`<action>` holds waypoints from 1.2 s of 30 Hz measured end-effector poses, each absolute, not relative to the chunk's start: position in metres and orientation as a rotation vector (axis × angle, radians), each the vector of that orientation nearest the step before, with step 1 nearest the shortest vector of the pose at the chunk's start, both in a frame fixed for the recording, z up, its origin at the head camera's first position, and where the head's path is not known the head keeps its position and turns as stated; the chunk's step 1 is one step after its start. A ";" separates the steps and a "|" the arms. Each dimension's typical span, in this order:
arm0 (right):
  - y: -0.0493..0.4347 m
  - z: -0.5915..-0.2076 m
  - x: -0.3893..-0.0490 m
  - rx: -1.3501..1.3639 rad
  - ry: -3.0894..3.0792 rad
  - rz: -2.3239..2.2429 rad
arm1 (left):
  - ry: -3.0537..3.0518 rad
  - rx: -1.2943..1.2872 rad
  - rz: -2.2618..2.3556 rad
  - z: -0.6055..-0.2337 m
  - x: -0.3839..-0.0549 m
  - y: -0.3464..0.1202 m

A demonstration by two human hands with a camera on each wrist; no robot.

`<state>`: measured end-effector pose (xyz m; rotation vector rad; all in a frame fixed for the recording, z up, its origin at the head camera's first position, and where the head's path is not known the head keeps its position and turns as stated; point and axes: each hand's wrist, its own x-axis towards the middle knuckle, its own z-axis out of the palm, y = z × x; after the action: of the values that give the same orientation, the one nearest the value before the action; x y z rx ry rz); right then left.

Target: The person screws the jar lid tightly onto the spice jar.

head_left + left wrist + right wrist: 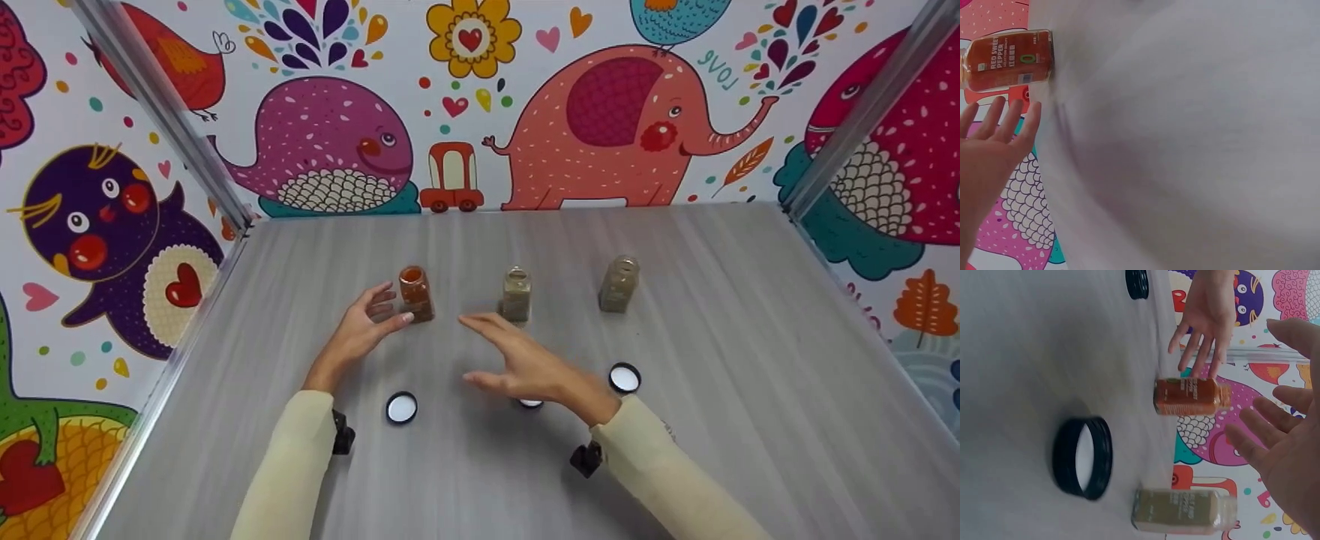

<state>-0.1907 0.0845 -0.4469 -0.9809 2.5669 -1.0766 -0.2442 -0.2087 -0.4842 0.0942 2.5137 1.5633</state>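
Observation:
An uncapped glass spice jar (418,296) of orange-red powder stands upright on the table; its label in the left wrist view reads "RED SWEET PEPPER". Just to its left is my left hand (360,326), fingers spread and curving loosely beside the glass, thumb near its base. My right hand (525,364) hovers with fingers extended and holds nothing. Its fingertips reach between the red jar and a second open jar (516,296) of greenish-grey powder. Further right stands a third uncapped jar (619,286), also with greenish-grey contents.
Black lids with white liners lie on the grey table (720,315): a left lid (402,408), a right lid (625,378) and a middle lid (531,403) partly hidden under my right hand. Cartoon-printed panels (480,112) with metal corner posts wall the back and sides.

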 end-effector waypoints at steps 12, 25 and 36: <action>0.064 -0.462 -0.186 -1.001 2.532 -1.038 | 2.514 0.072 1.525 -0.486 -0.254 -0.202; 0.035 -0.480 -0.182 -1.011 2.509 -0.935 | 2.515 0.118 1.582 -0.485 -0.261 -0.192; 0.012 -0.494 -0.183 -1.121 2.520 -0.870 | 2.505 0.106 1.608 -0.486 -0.266 -0.185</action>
<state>-0.1832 0.0115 -0.4938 -1.1210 2.5198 -0.8697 -0.2661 -0.1849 -0.4857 0.1061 2.5053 1.6082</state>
